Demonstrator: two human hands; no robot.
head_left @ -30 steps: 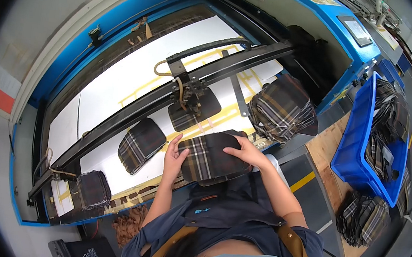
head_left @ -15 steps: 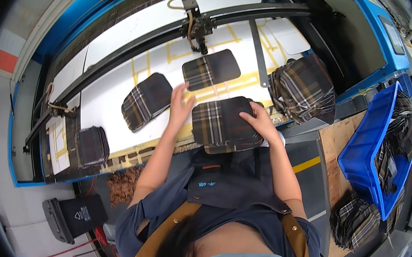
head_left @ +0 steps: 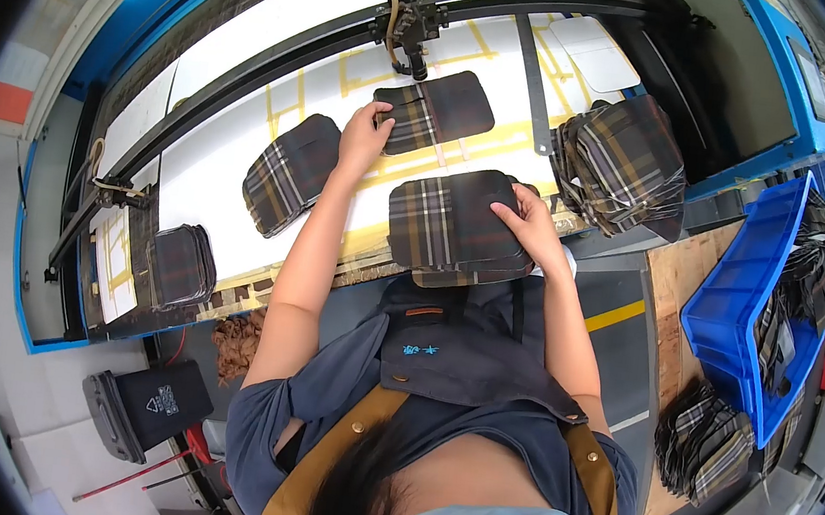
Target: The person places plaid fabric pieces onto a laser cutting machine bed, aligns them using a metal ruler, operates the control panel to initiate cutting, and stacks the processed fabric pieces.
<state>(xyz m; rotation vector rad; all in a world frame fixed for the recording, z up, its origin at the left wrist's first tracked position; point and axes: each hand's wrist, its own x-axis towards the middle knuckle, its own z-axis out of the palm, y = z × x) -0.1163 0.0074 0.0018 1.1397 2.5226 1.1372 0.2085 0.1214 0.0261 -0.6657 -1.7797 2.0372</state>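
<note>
My left hand [head_left: 364,140] reaches over the white machine bed, its fingers closed at the left edge of a flat plaid fabric piece [head_left: 438,111] lying under the machine head. My right hand [head_left: 533,227] grips the right side of a stack of dark plaid fabric pieces [head_left: 446,223] at the bed's front edge, thumb on top and fingers behind. Left of my left forearm lies a small pile of plaid pieces [head_left: 288,174]. A taller, fanned plaid pile [head_left: 623,164] sits to the right of my right hand.
Above the bed a black gantry beam [head_left: 282,68] carries the machine head [head_left: 411,36]. Another small pile [head_left: 183,264] lies at the bed's left corner. On my right are a blue bin [head_left: 729,311] and more plaid pieces [head_left: 705,439] on a wooden board. A black trash bin [head_left: 155,407] stands lower left.
My left hand has moved forward to the left edge of the piece under the head, and its fingers have closed. My right hand keeps hold of the stack. The camera view has shifted slightly.
</note>
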